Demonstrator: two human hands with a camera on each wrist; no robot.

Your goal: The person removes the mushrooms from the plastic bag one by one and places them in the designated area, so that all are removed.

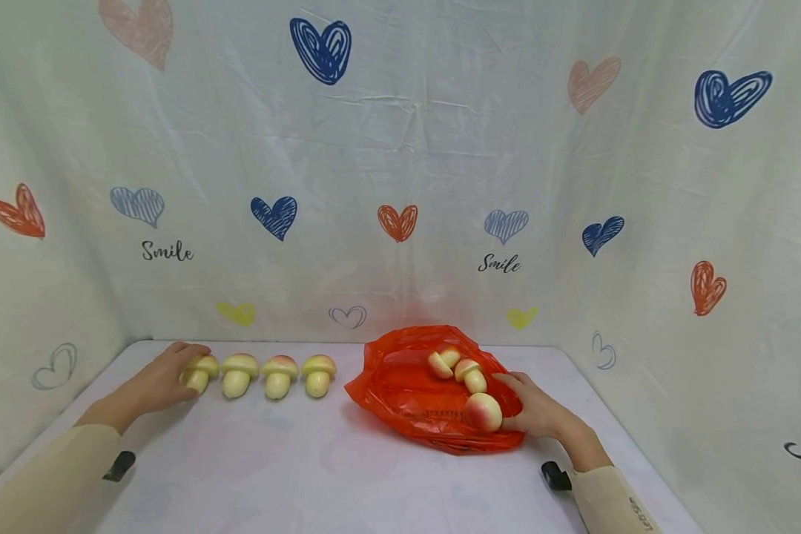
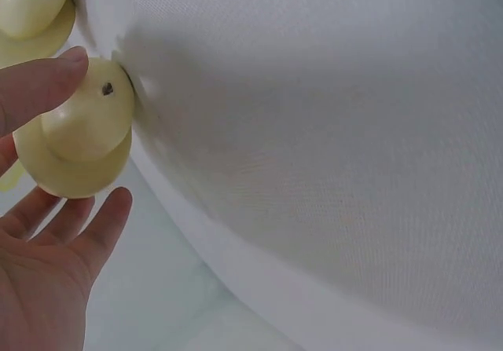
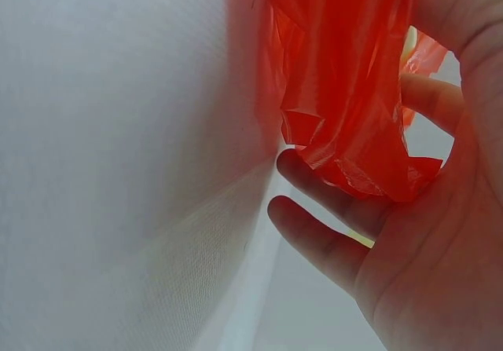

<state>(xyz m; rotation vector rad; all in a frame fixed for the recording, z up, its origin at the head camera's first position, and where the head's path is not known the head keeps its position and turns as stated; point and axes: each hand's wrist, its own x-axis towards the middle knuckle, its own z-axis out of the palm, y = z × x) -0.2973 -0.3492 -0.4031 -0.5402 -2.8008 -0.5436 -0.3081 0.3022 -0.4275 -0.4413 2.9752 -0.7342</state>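
My left hand (image 1: 167, 377) pinches the leftmost toy mushroom (image 2: 86, 123), a pale yellow one with a rounded cap, thumb on one side and fingertips by the cap. More toy mushrooms (image 1: 279, 377) stand in a row to its right. A red plastic bag (image 1: 400, 404) lies spread at centre right, two mushrooms (image 1: 470, 376) inside and a third (image 1: 483, 412) with its pink-blushed cap facing the camera near the front. At the bag's right side my right hand (image 1: 537, 408) is spread, fingers by the rim and thumb close to that third mushroom. In the right wrist view bag folds partly cover its fingers.
The white-covered table (image 1: 274, 460) ends at a back edge just behind the mushrooms and bag. A pale curtain (image 1: 400, 148) printed with hearts hangs behind and along both sides. Black straps show at both wrists.
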